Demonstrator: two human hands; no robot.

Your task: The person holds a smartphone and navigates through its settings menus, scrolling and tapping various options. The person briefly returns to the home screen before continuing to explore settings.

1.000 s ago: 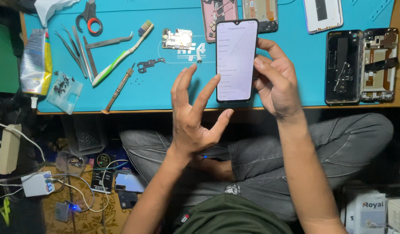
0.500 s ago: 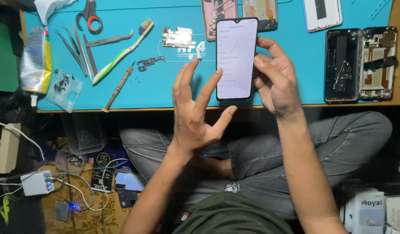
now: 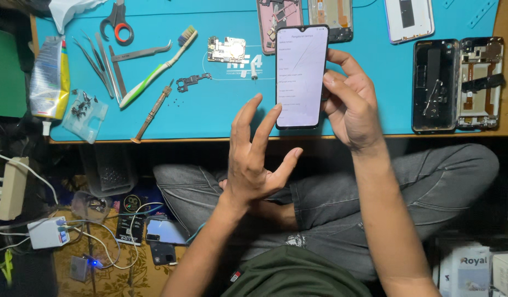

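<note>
Head view. A black-framed smartphone [image 3: 301,76] with a lit white screen showing a list of faint lines is held upright above the table [image 3: 221,118], the right hand [image 3: 353,104] in a closed grip on its right edge. The left hand [image 3: 257,159] hovers released, fingers spread, index tip near the phone's lower left edge. The blue mat carries a toothbrush [image 3: 155,69], tweezers [image 3: 97,63], scissors [image 3: 117,22], a circuit board [image 3: 226,49] and two opened phone frames [image 3: 457,82]. Cables and chargers lie on the floor [image 3: 61,236].

Teal work mat [image 3: 221,118] was pretty cluttered: scissors [image 3: 117,22], tweezers [image 3: 97,60], a toothbrush [image 3: 155,69], small circuit board [image 3: 226,49], two opened phone frames [image 3: 457,82].
</note>
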